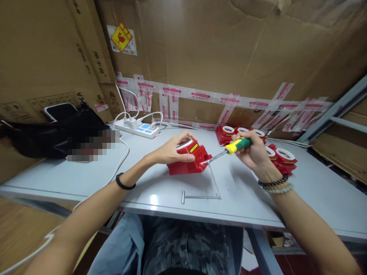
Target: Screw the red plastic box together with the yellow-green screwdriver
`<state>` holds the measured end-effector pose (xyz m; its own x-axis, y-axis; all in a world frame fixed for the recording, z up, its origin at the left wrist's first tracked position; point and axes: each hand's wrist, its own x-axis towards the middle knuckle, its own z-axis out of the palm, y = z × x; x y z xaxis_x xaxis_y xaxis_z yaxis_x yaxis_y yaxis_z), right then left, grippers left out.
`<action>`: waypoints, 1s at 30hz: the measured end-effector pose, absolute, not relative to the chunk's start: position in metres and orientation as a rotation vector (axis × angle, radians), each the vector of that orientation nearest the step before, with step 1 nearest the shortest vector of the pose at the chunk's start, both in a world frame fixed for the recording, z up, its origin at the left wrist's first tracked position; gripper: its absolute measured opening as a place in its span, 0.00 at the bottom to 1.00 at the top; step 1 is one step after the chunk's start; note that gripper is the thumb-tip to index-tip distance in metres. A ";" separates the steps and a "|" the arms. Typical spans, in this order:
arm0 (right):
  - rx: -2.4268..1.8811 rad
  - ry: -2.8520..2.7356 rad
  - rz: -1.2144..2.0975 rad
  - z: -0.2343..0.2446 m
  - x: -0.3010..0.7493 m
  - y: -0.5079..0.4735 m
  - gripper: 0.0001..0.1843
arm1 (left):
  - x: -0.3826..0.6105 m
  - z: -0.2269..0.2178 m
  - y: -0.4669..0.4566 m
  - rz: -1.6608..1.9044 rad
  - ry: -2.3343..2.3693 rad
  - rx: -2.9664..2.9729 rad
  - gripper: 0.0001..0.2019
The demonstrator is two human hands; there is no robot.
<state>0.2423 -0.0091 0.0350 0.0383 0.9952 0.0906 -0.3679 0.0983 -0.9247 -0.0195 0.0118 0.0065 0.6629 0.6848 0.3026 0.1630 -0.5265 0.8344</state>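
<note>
From the head view, we had the left hand (172, 149) wrapped over a red housing (183, 169), thumb along its near side and fingers over the far side, by the white ring (185, 145). And there was the right hand (254, 151), closed round the yellow-and-green handle of a screwdriver (241, 145), its shaft slanting left and down to the housing's right end! We saw the tip meet that end or come very close; which one, we could not tell.

We judged the housing stiff, hard plastic, light enough for one hand, its glossy faces perhaps a little slippery. We reckoned the best hold was across the flat body, clear of the open right end. The thin cord (214, 181) looked the easiest part to snag, running from that end down to a metal T-bar (202, 197) on the near side of the tabletop (243, 191).

So where did the housing lie? Right under the left palm, mid-table, left of the right hand, with more red housings (286, 162) off to the right.
</note>
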 end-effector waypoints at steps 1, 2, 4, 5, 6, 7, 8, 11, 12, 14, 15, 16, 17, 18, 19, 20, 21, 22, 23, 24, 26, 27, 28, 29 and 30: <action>-0.867 -0.958 1.269 0.035 0.243 -0.009 0.06 | -0.021 0.009 0.012 0.808 0.698 2.107 0.29; -0.872 -0.962 1.254 0.035 0.244 -0.008 0.06 | -0.024 0.011 0.012 0.817 0.751 2.176 0.28; -0.905 -0.980 1.221 0.035 0.246 -0.007 0.06 | -0.027 0.016 0.013 0.815 0.868 2.315 0.27; -0.929 -1.000 1.205 0.035 0.248 -0.006 0.06 | -0.029 0.017 0.014 0.800 0.920 2.374 0.26; -0.959 -1.028 1.181 0.035 0.250 -0.005 0.06 | -0.029 0.018 0.015 0.776 0.963 2.423 0.26; -0.992 -1.063 1.144 0.034 0.252 -0.004 0.06 | -0.030 0.018 0.015 0.741 1.001 2.461 0.27; -1.025 -1.101 1.094 0.034 0.254 -0.003 0.06 | -0.030 0.018 0.016 0.701 1.038 2.492 0.27; -1.080 -1.171 0.950 0.034 0.259 -0.001 0.06 | -0.029 0.016 0.018 0.593 1.105 2.582 0.30; -1.075 -1.172 0.933 0.034 0.259 -0.001 0.06 | -0.028 0.014 0.018 0.566 1.107 2.612 0.30; -1.045 -1.162 0.944 0.034 0.259 -0.001 0.07 | -0.027 0.011 0.019 0.516 1.092 2.665 0.31; -1.032 -1.158 0.955 0.034 0.258 -0.001 0.07 | -0.026 0.009 0.019 0.492 1.088 2.686 0.31; -1.025 -1.157 0.966 0.034 0.258 -0.002 0.07 | -0.026 0.007 0.020 0.469 1.091 2.701 0.32; -1.024 -1.157 0.975 0.034 0.256 -0.002 0.07 | -0.026 0.006 0.020 0.449 1.099 2.713 0.32; -1.026 -1.157 0.987 0.034 0.255 -0.002 0.07 | -0.025 0.005 0.019 0.435 1.106 2.723 0.33; -1.027 -1.156 1.001 0.033 0.254 -0.003 0.07 | -0.025 0.005 0.018 0.435 1.107 2.732 0.34; -1.027 -1.152 1.016 0.033 0.253 -0.003 0.06 | -0.023 0.006 0.016 0.455 1.095 2.742 0.34; -1.025 -1.147 1.030 0.033 0.252 -0.003 0.06 | -0.022 0.007 0.013 0.493 1.064 2.753 0.35; -1.020 -1.142 1.046 0.032 0.250 -0.004 0.06 | -0.020 0.008 0.010 0.539 1.010 2.760 0.34; -1.012 -1.137 1.061 0.032 0.250 -0.005 0.06 | -0.017 0.009 0.006 0.592 0.937 2.759 0.33; -1.002 -1.134 1.076 0.032 0.249 -0.005 0.06 | -0.014 0.010 0.002 0.624 0.846 2.749 0.31; -0.977 -1.126 1.097 0.033 0.248 -0.006 0.06 | -0.007 0.011 -0.005 0.631 0.686 2.708 0.25; -0.966 -1.120 1.106 0.033 0.248 -0.006 0.06 | -0.004 0.011 -0.007 0.626 0.641 2.686 0.22; -0.959 -1.113 1.113 0.033 0.248 -0.007 0.07 | -0.002 0.010 -0.009 0.623 0.618 2.664 0.19; -0.956 -1.107 1.117 0.033 0.248 -0.007 0.07 | -0.001 0.009 -0.010 0.627 0.612 2.645 0.17; -0.956 -1.102 1.121 0.032 0.248 -0.007 0.07 | 0.001 0.008 -0.011 0.635 0.616 2.627 0.15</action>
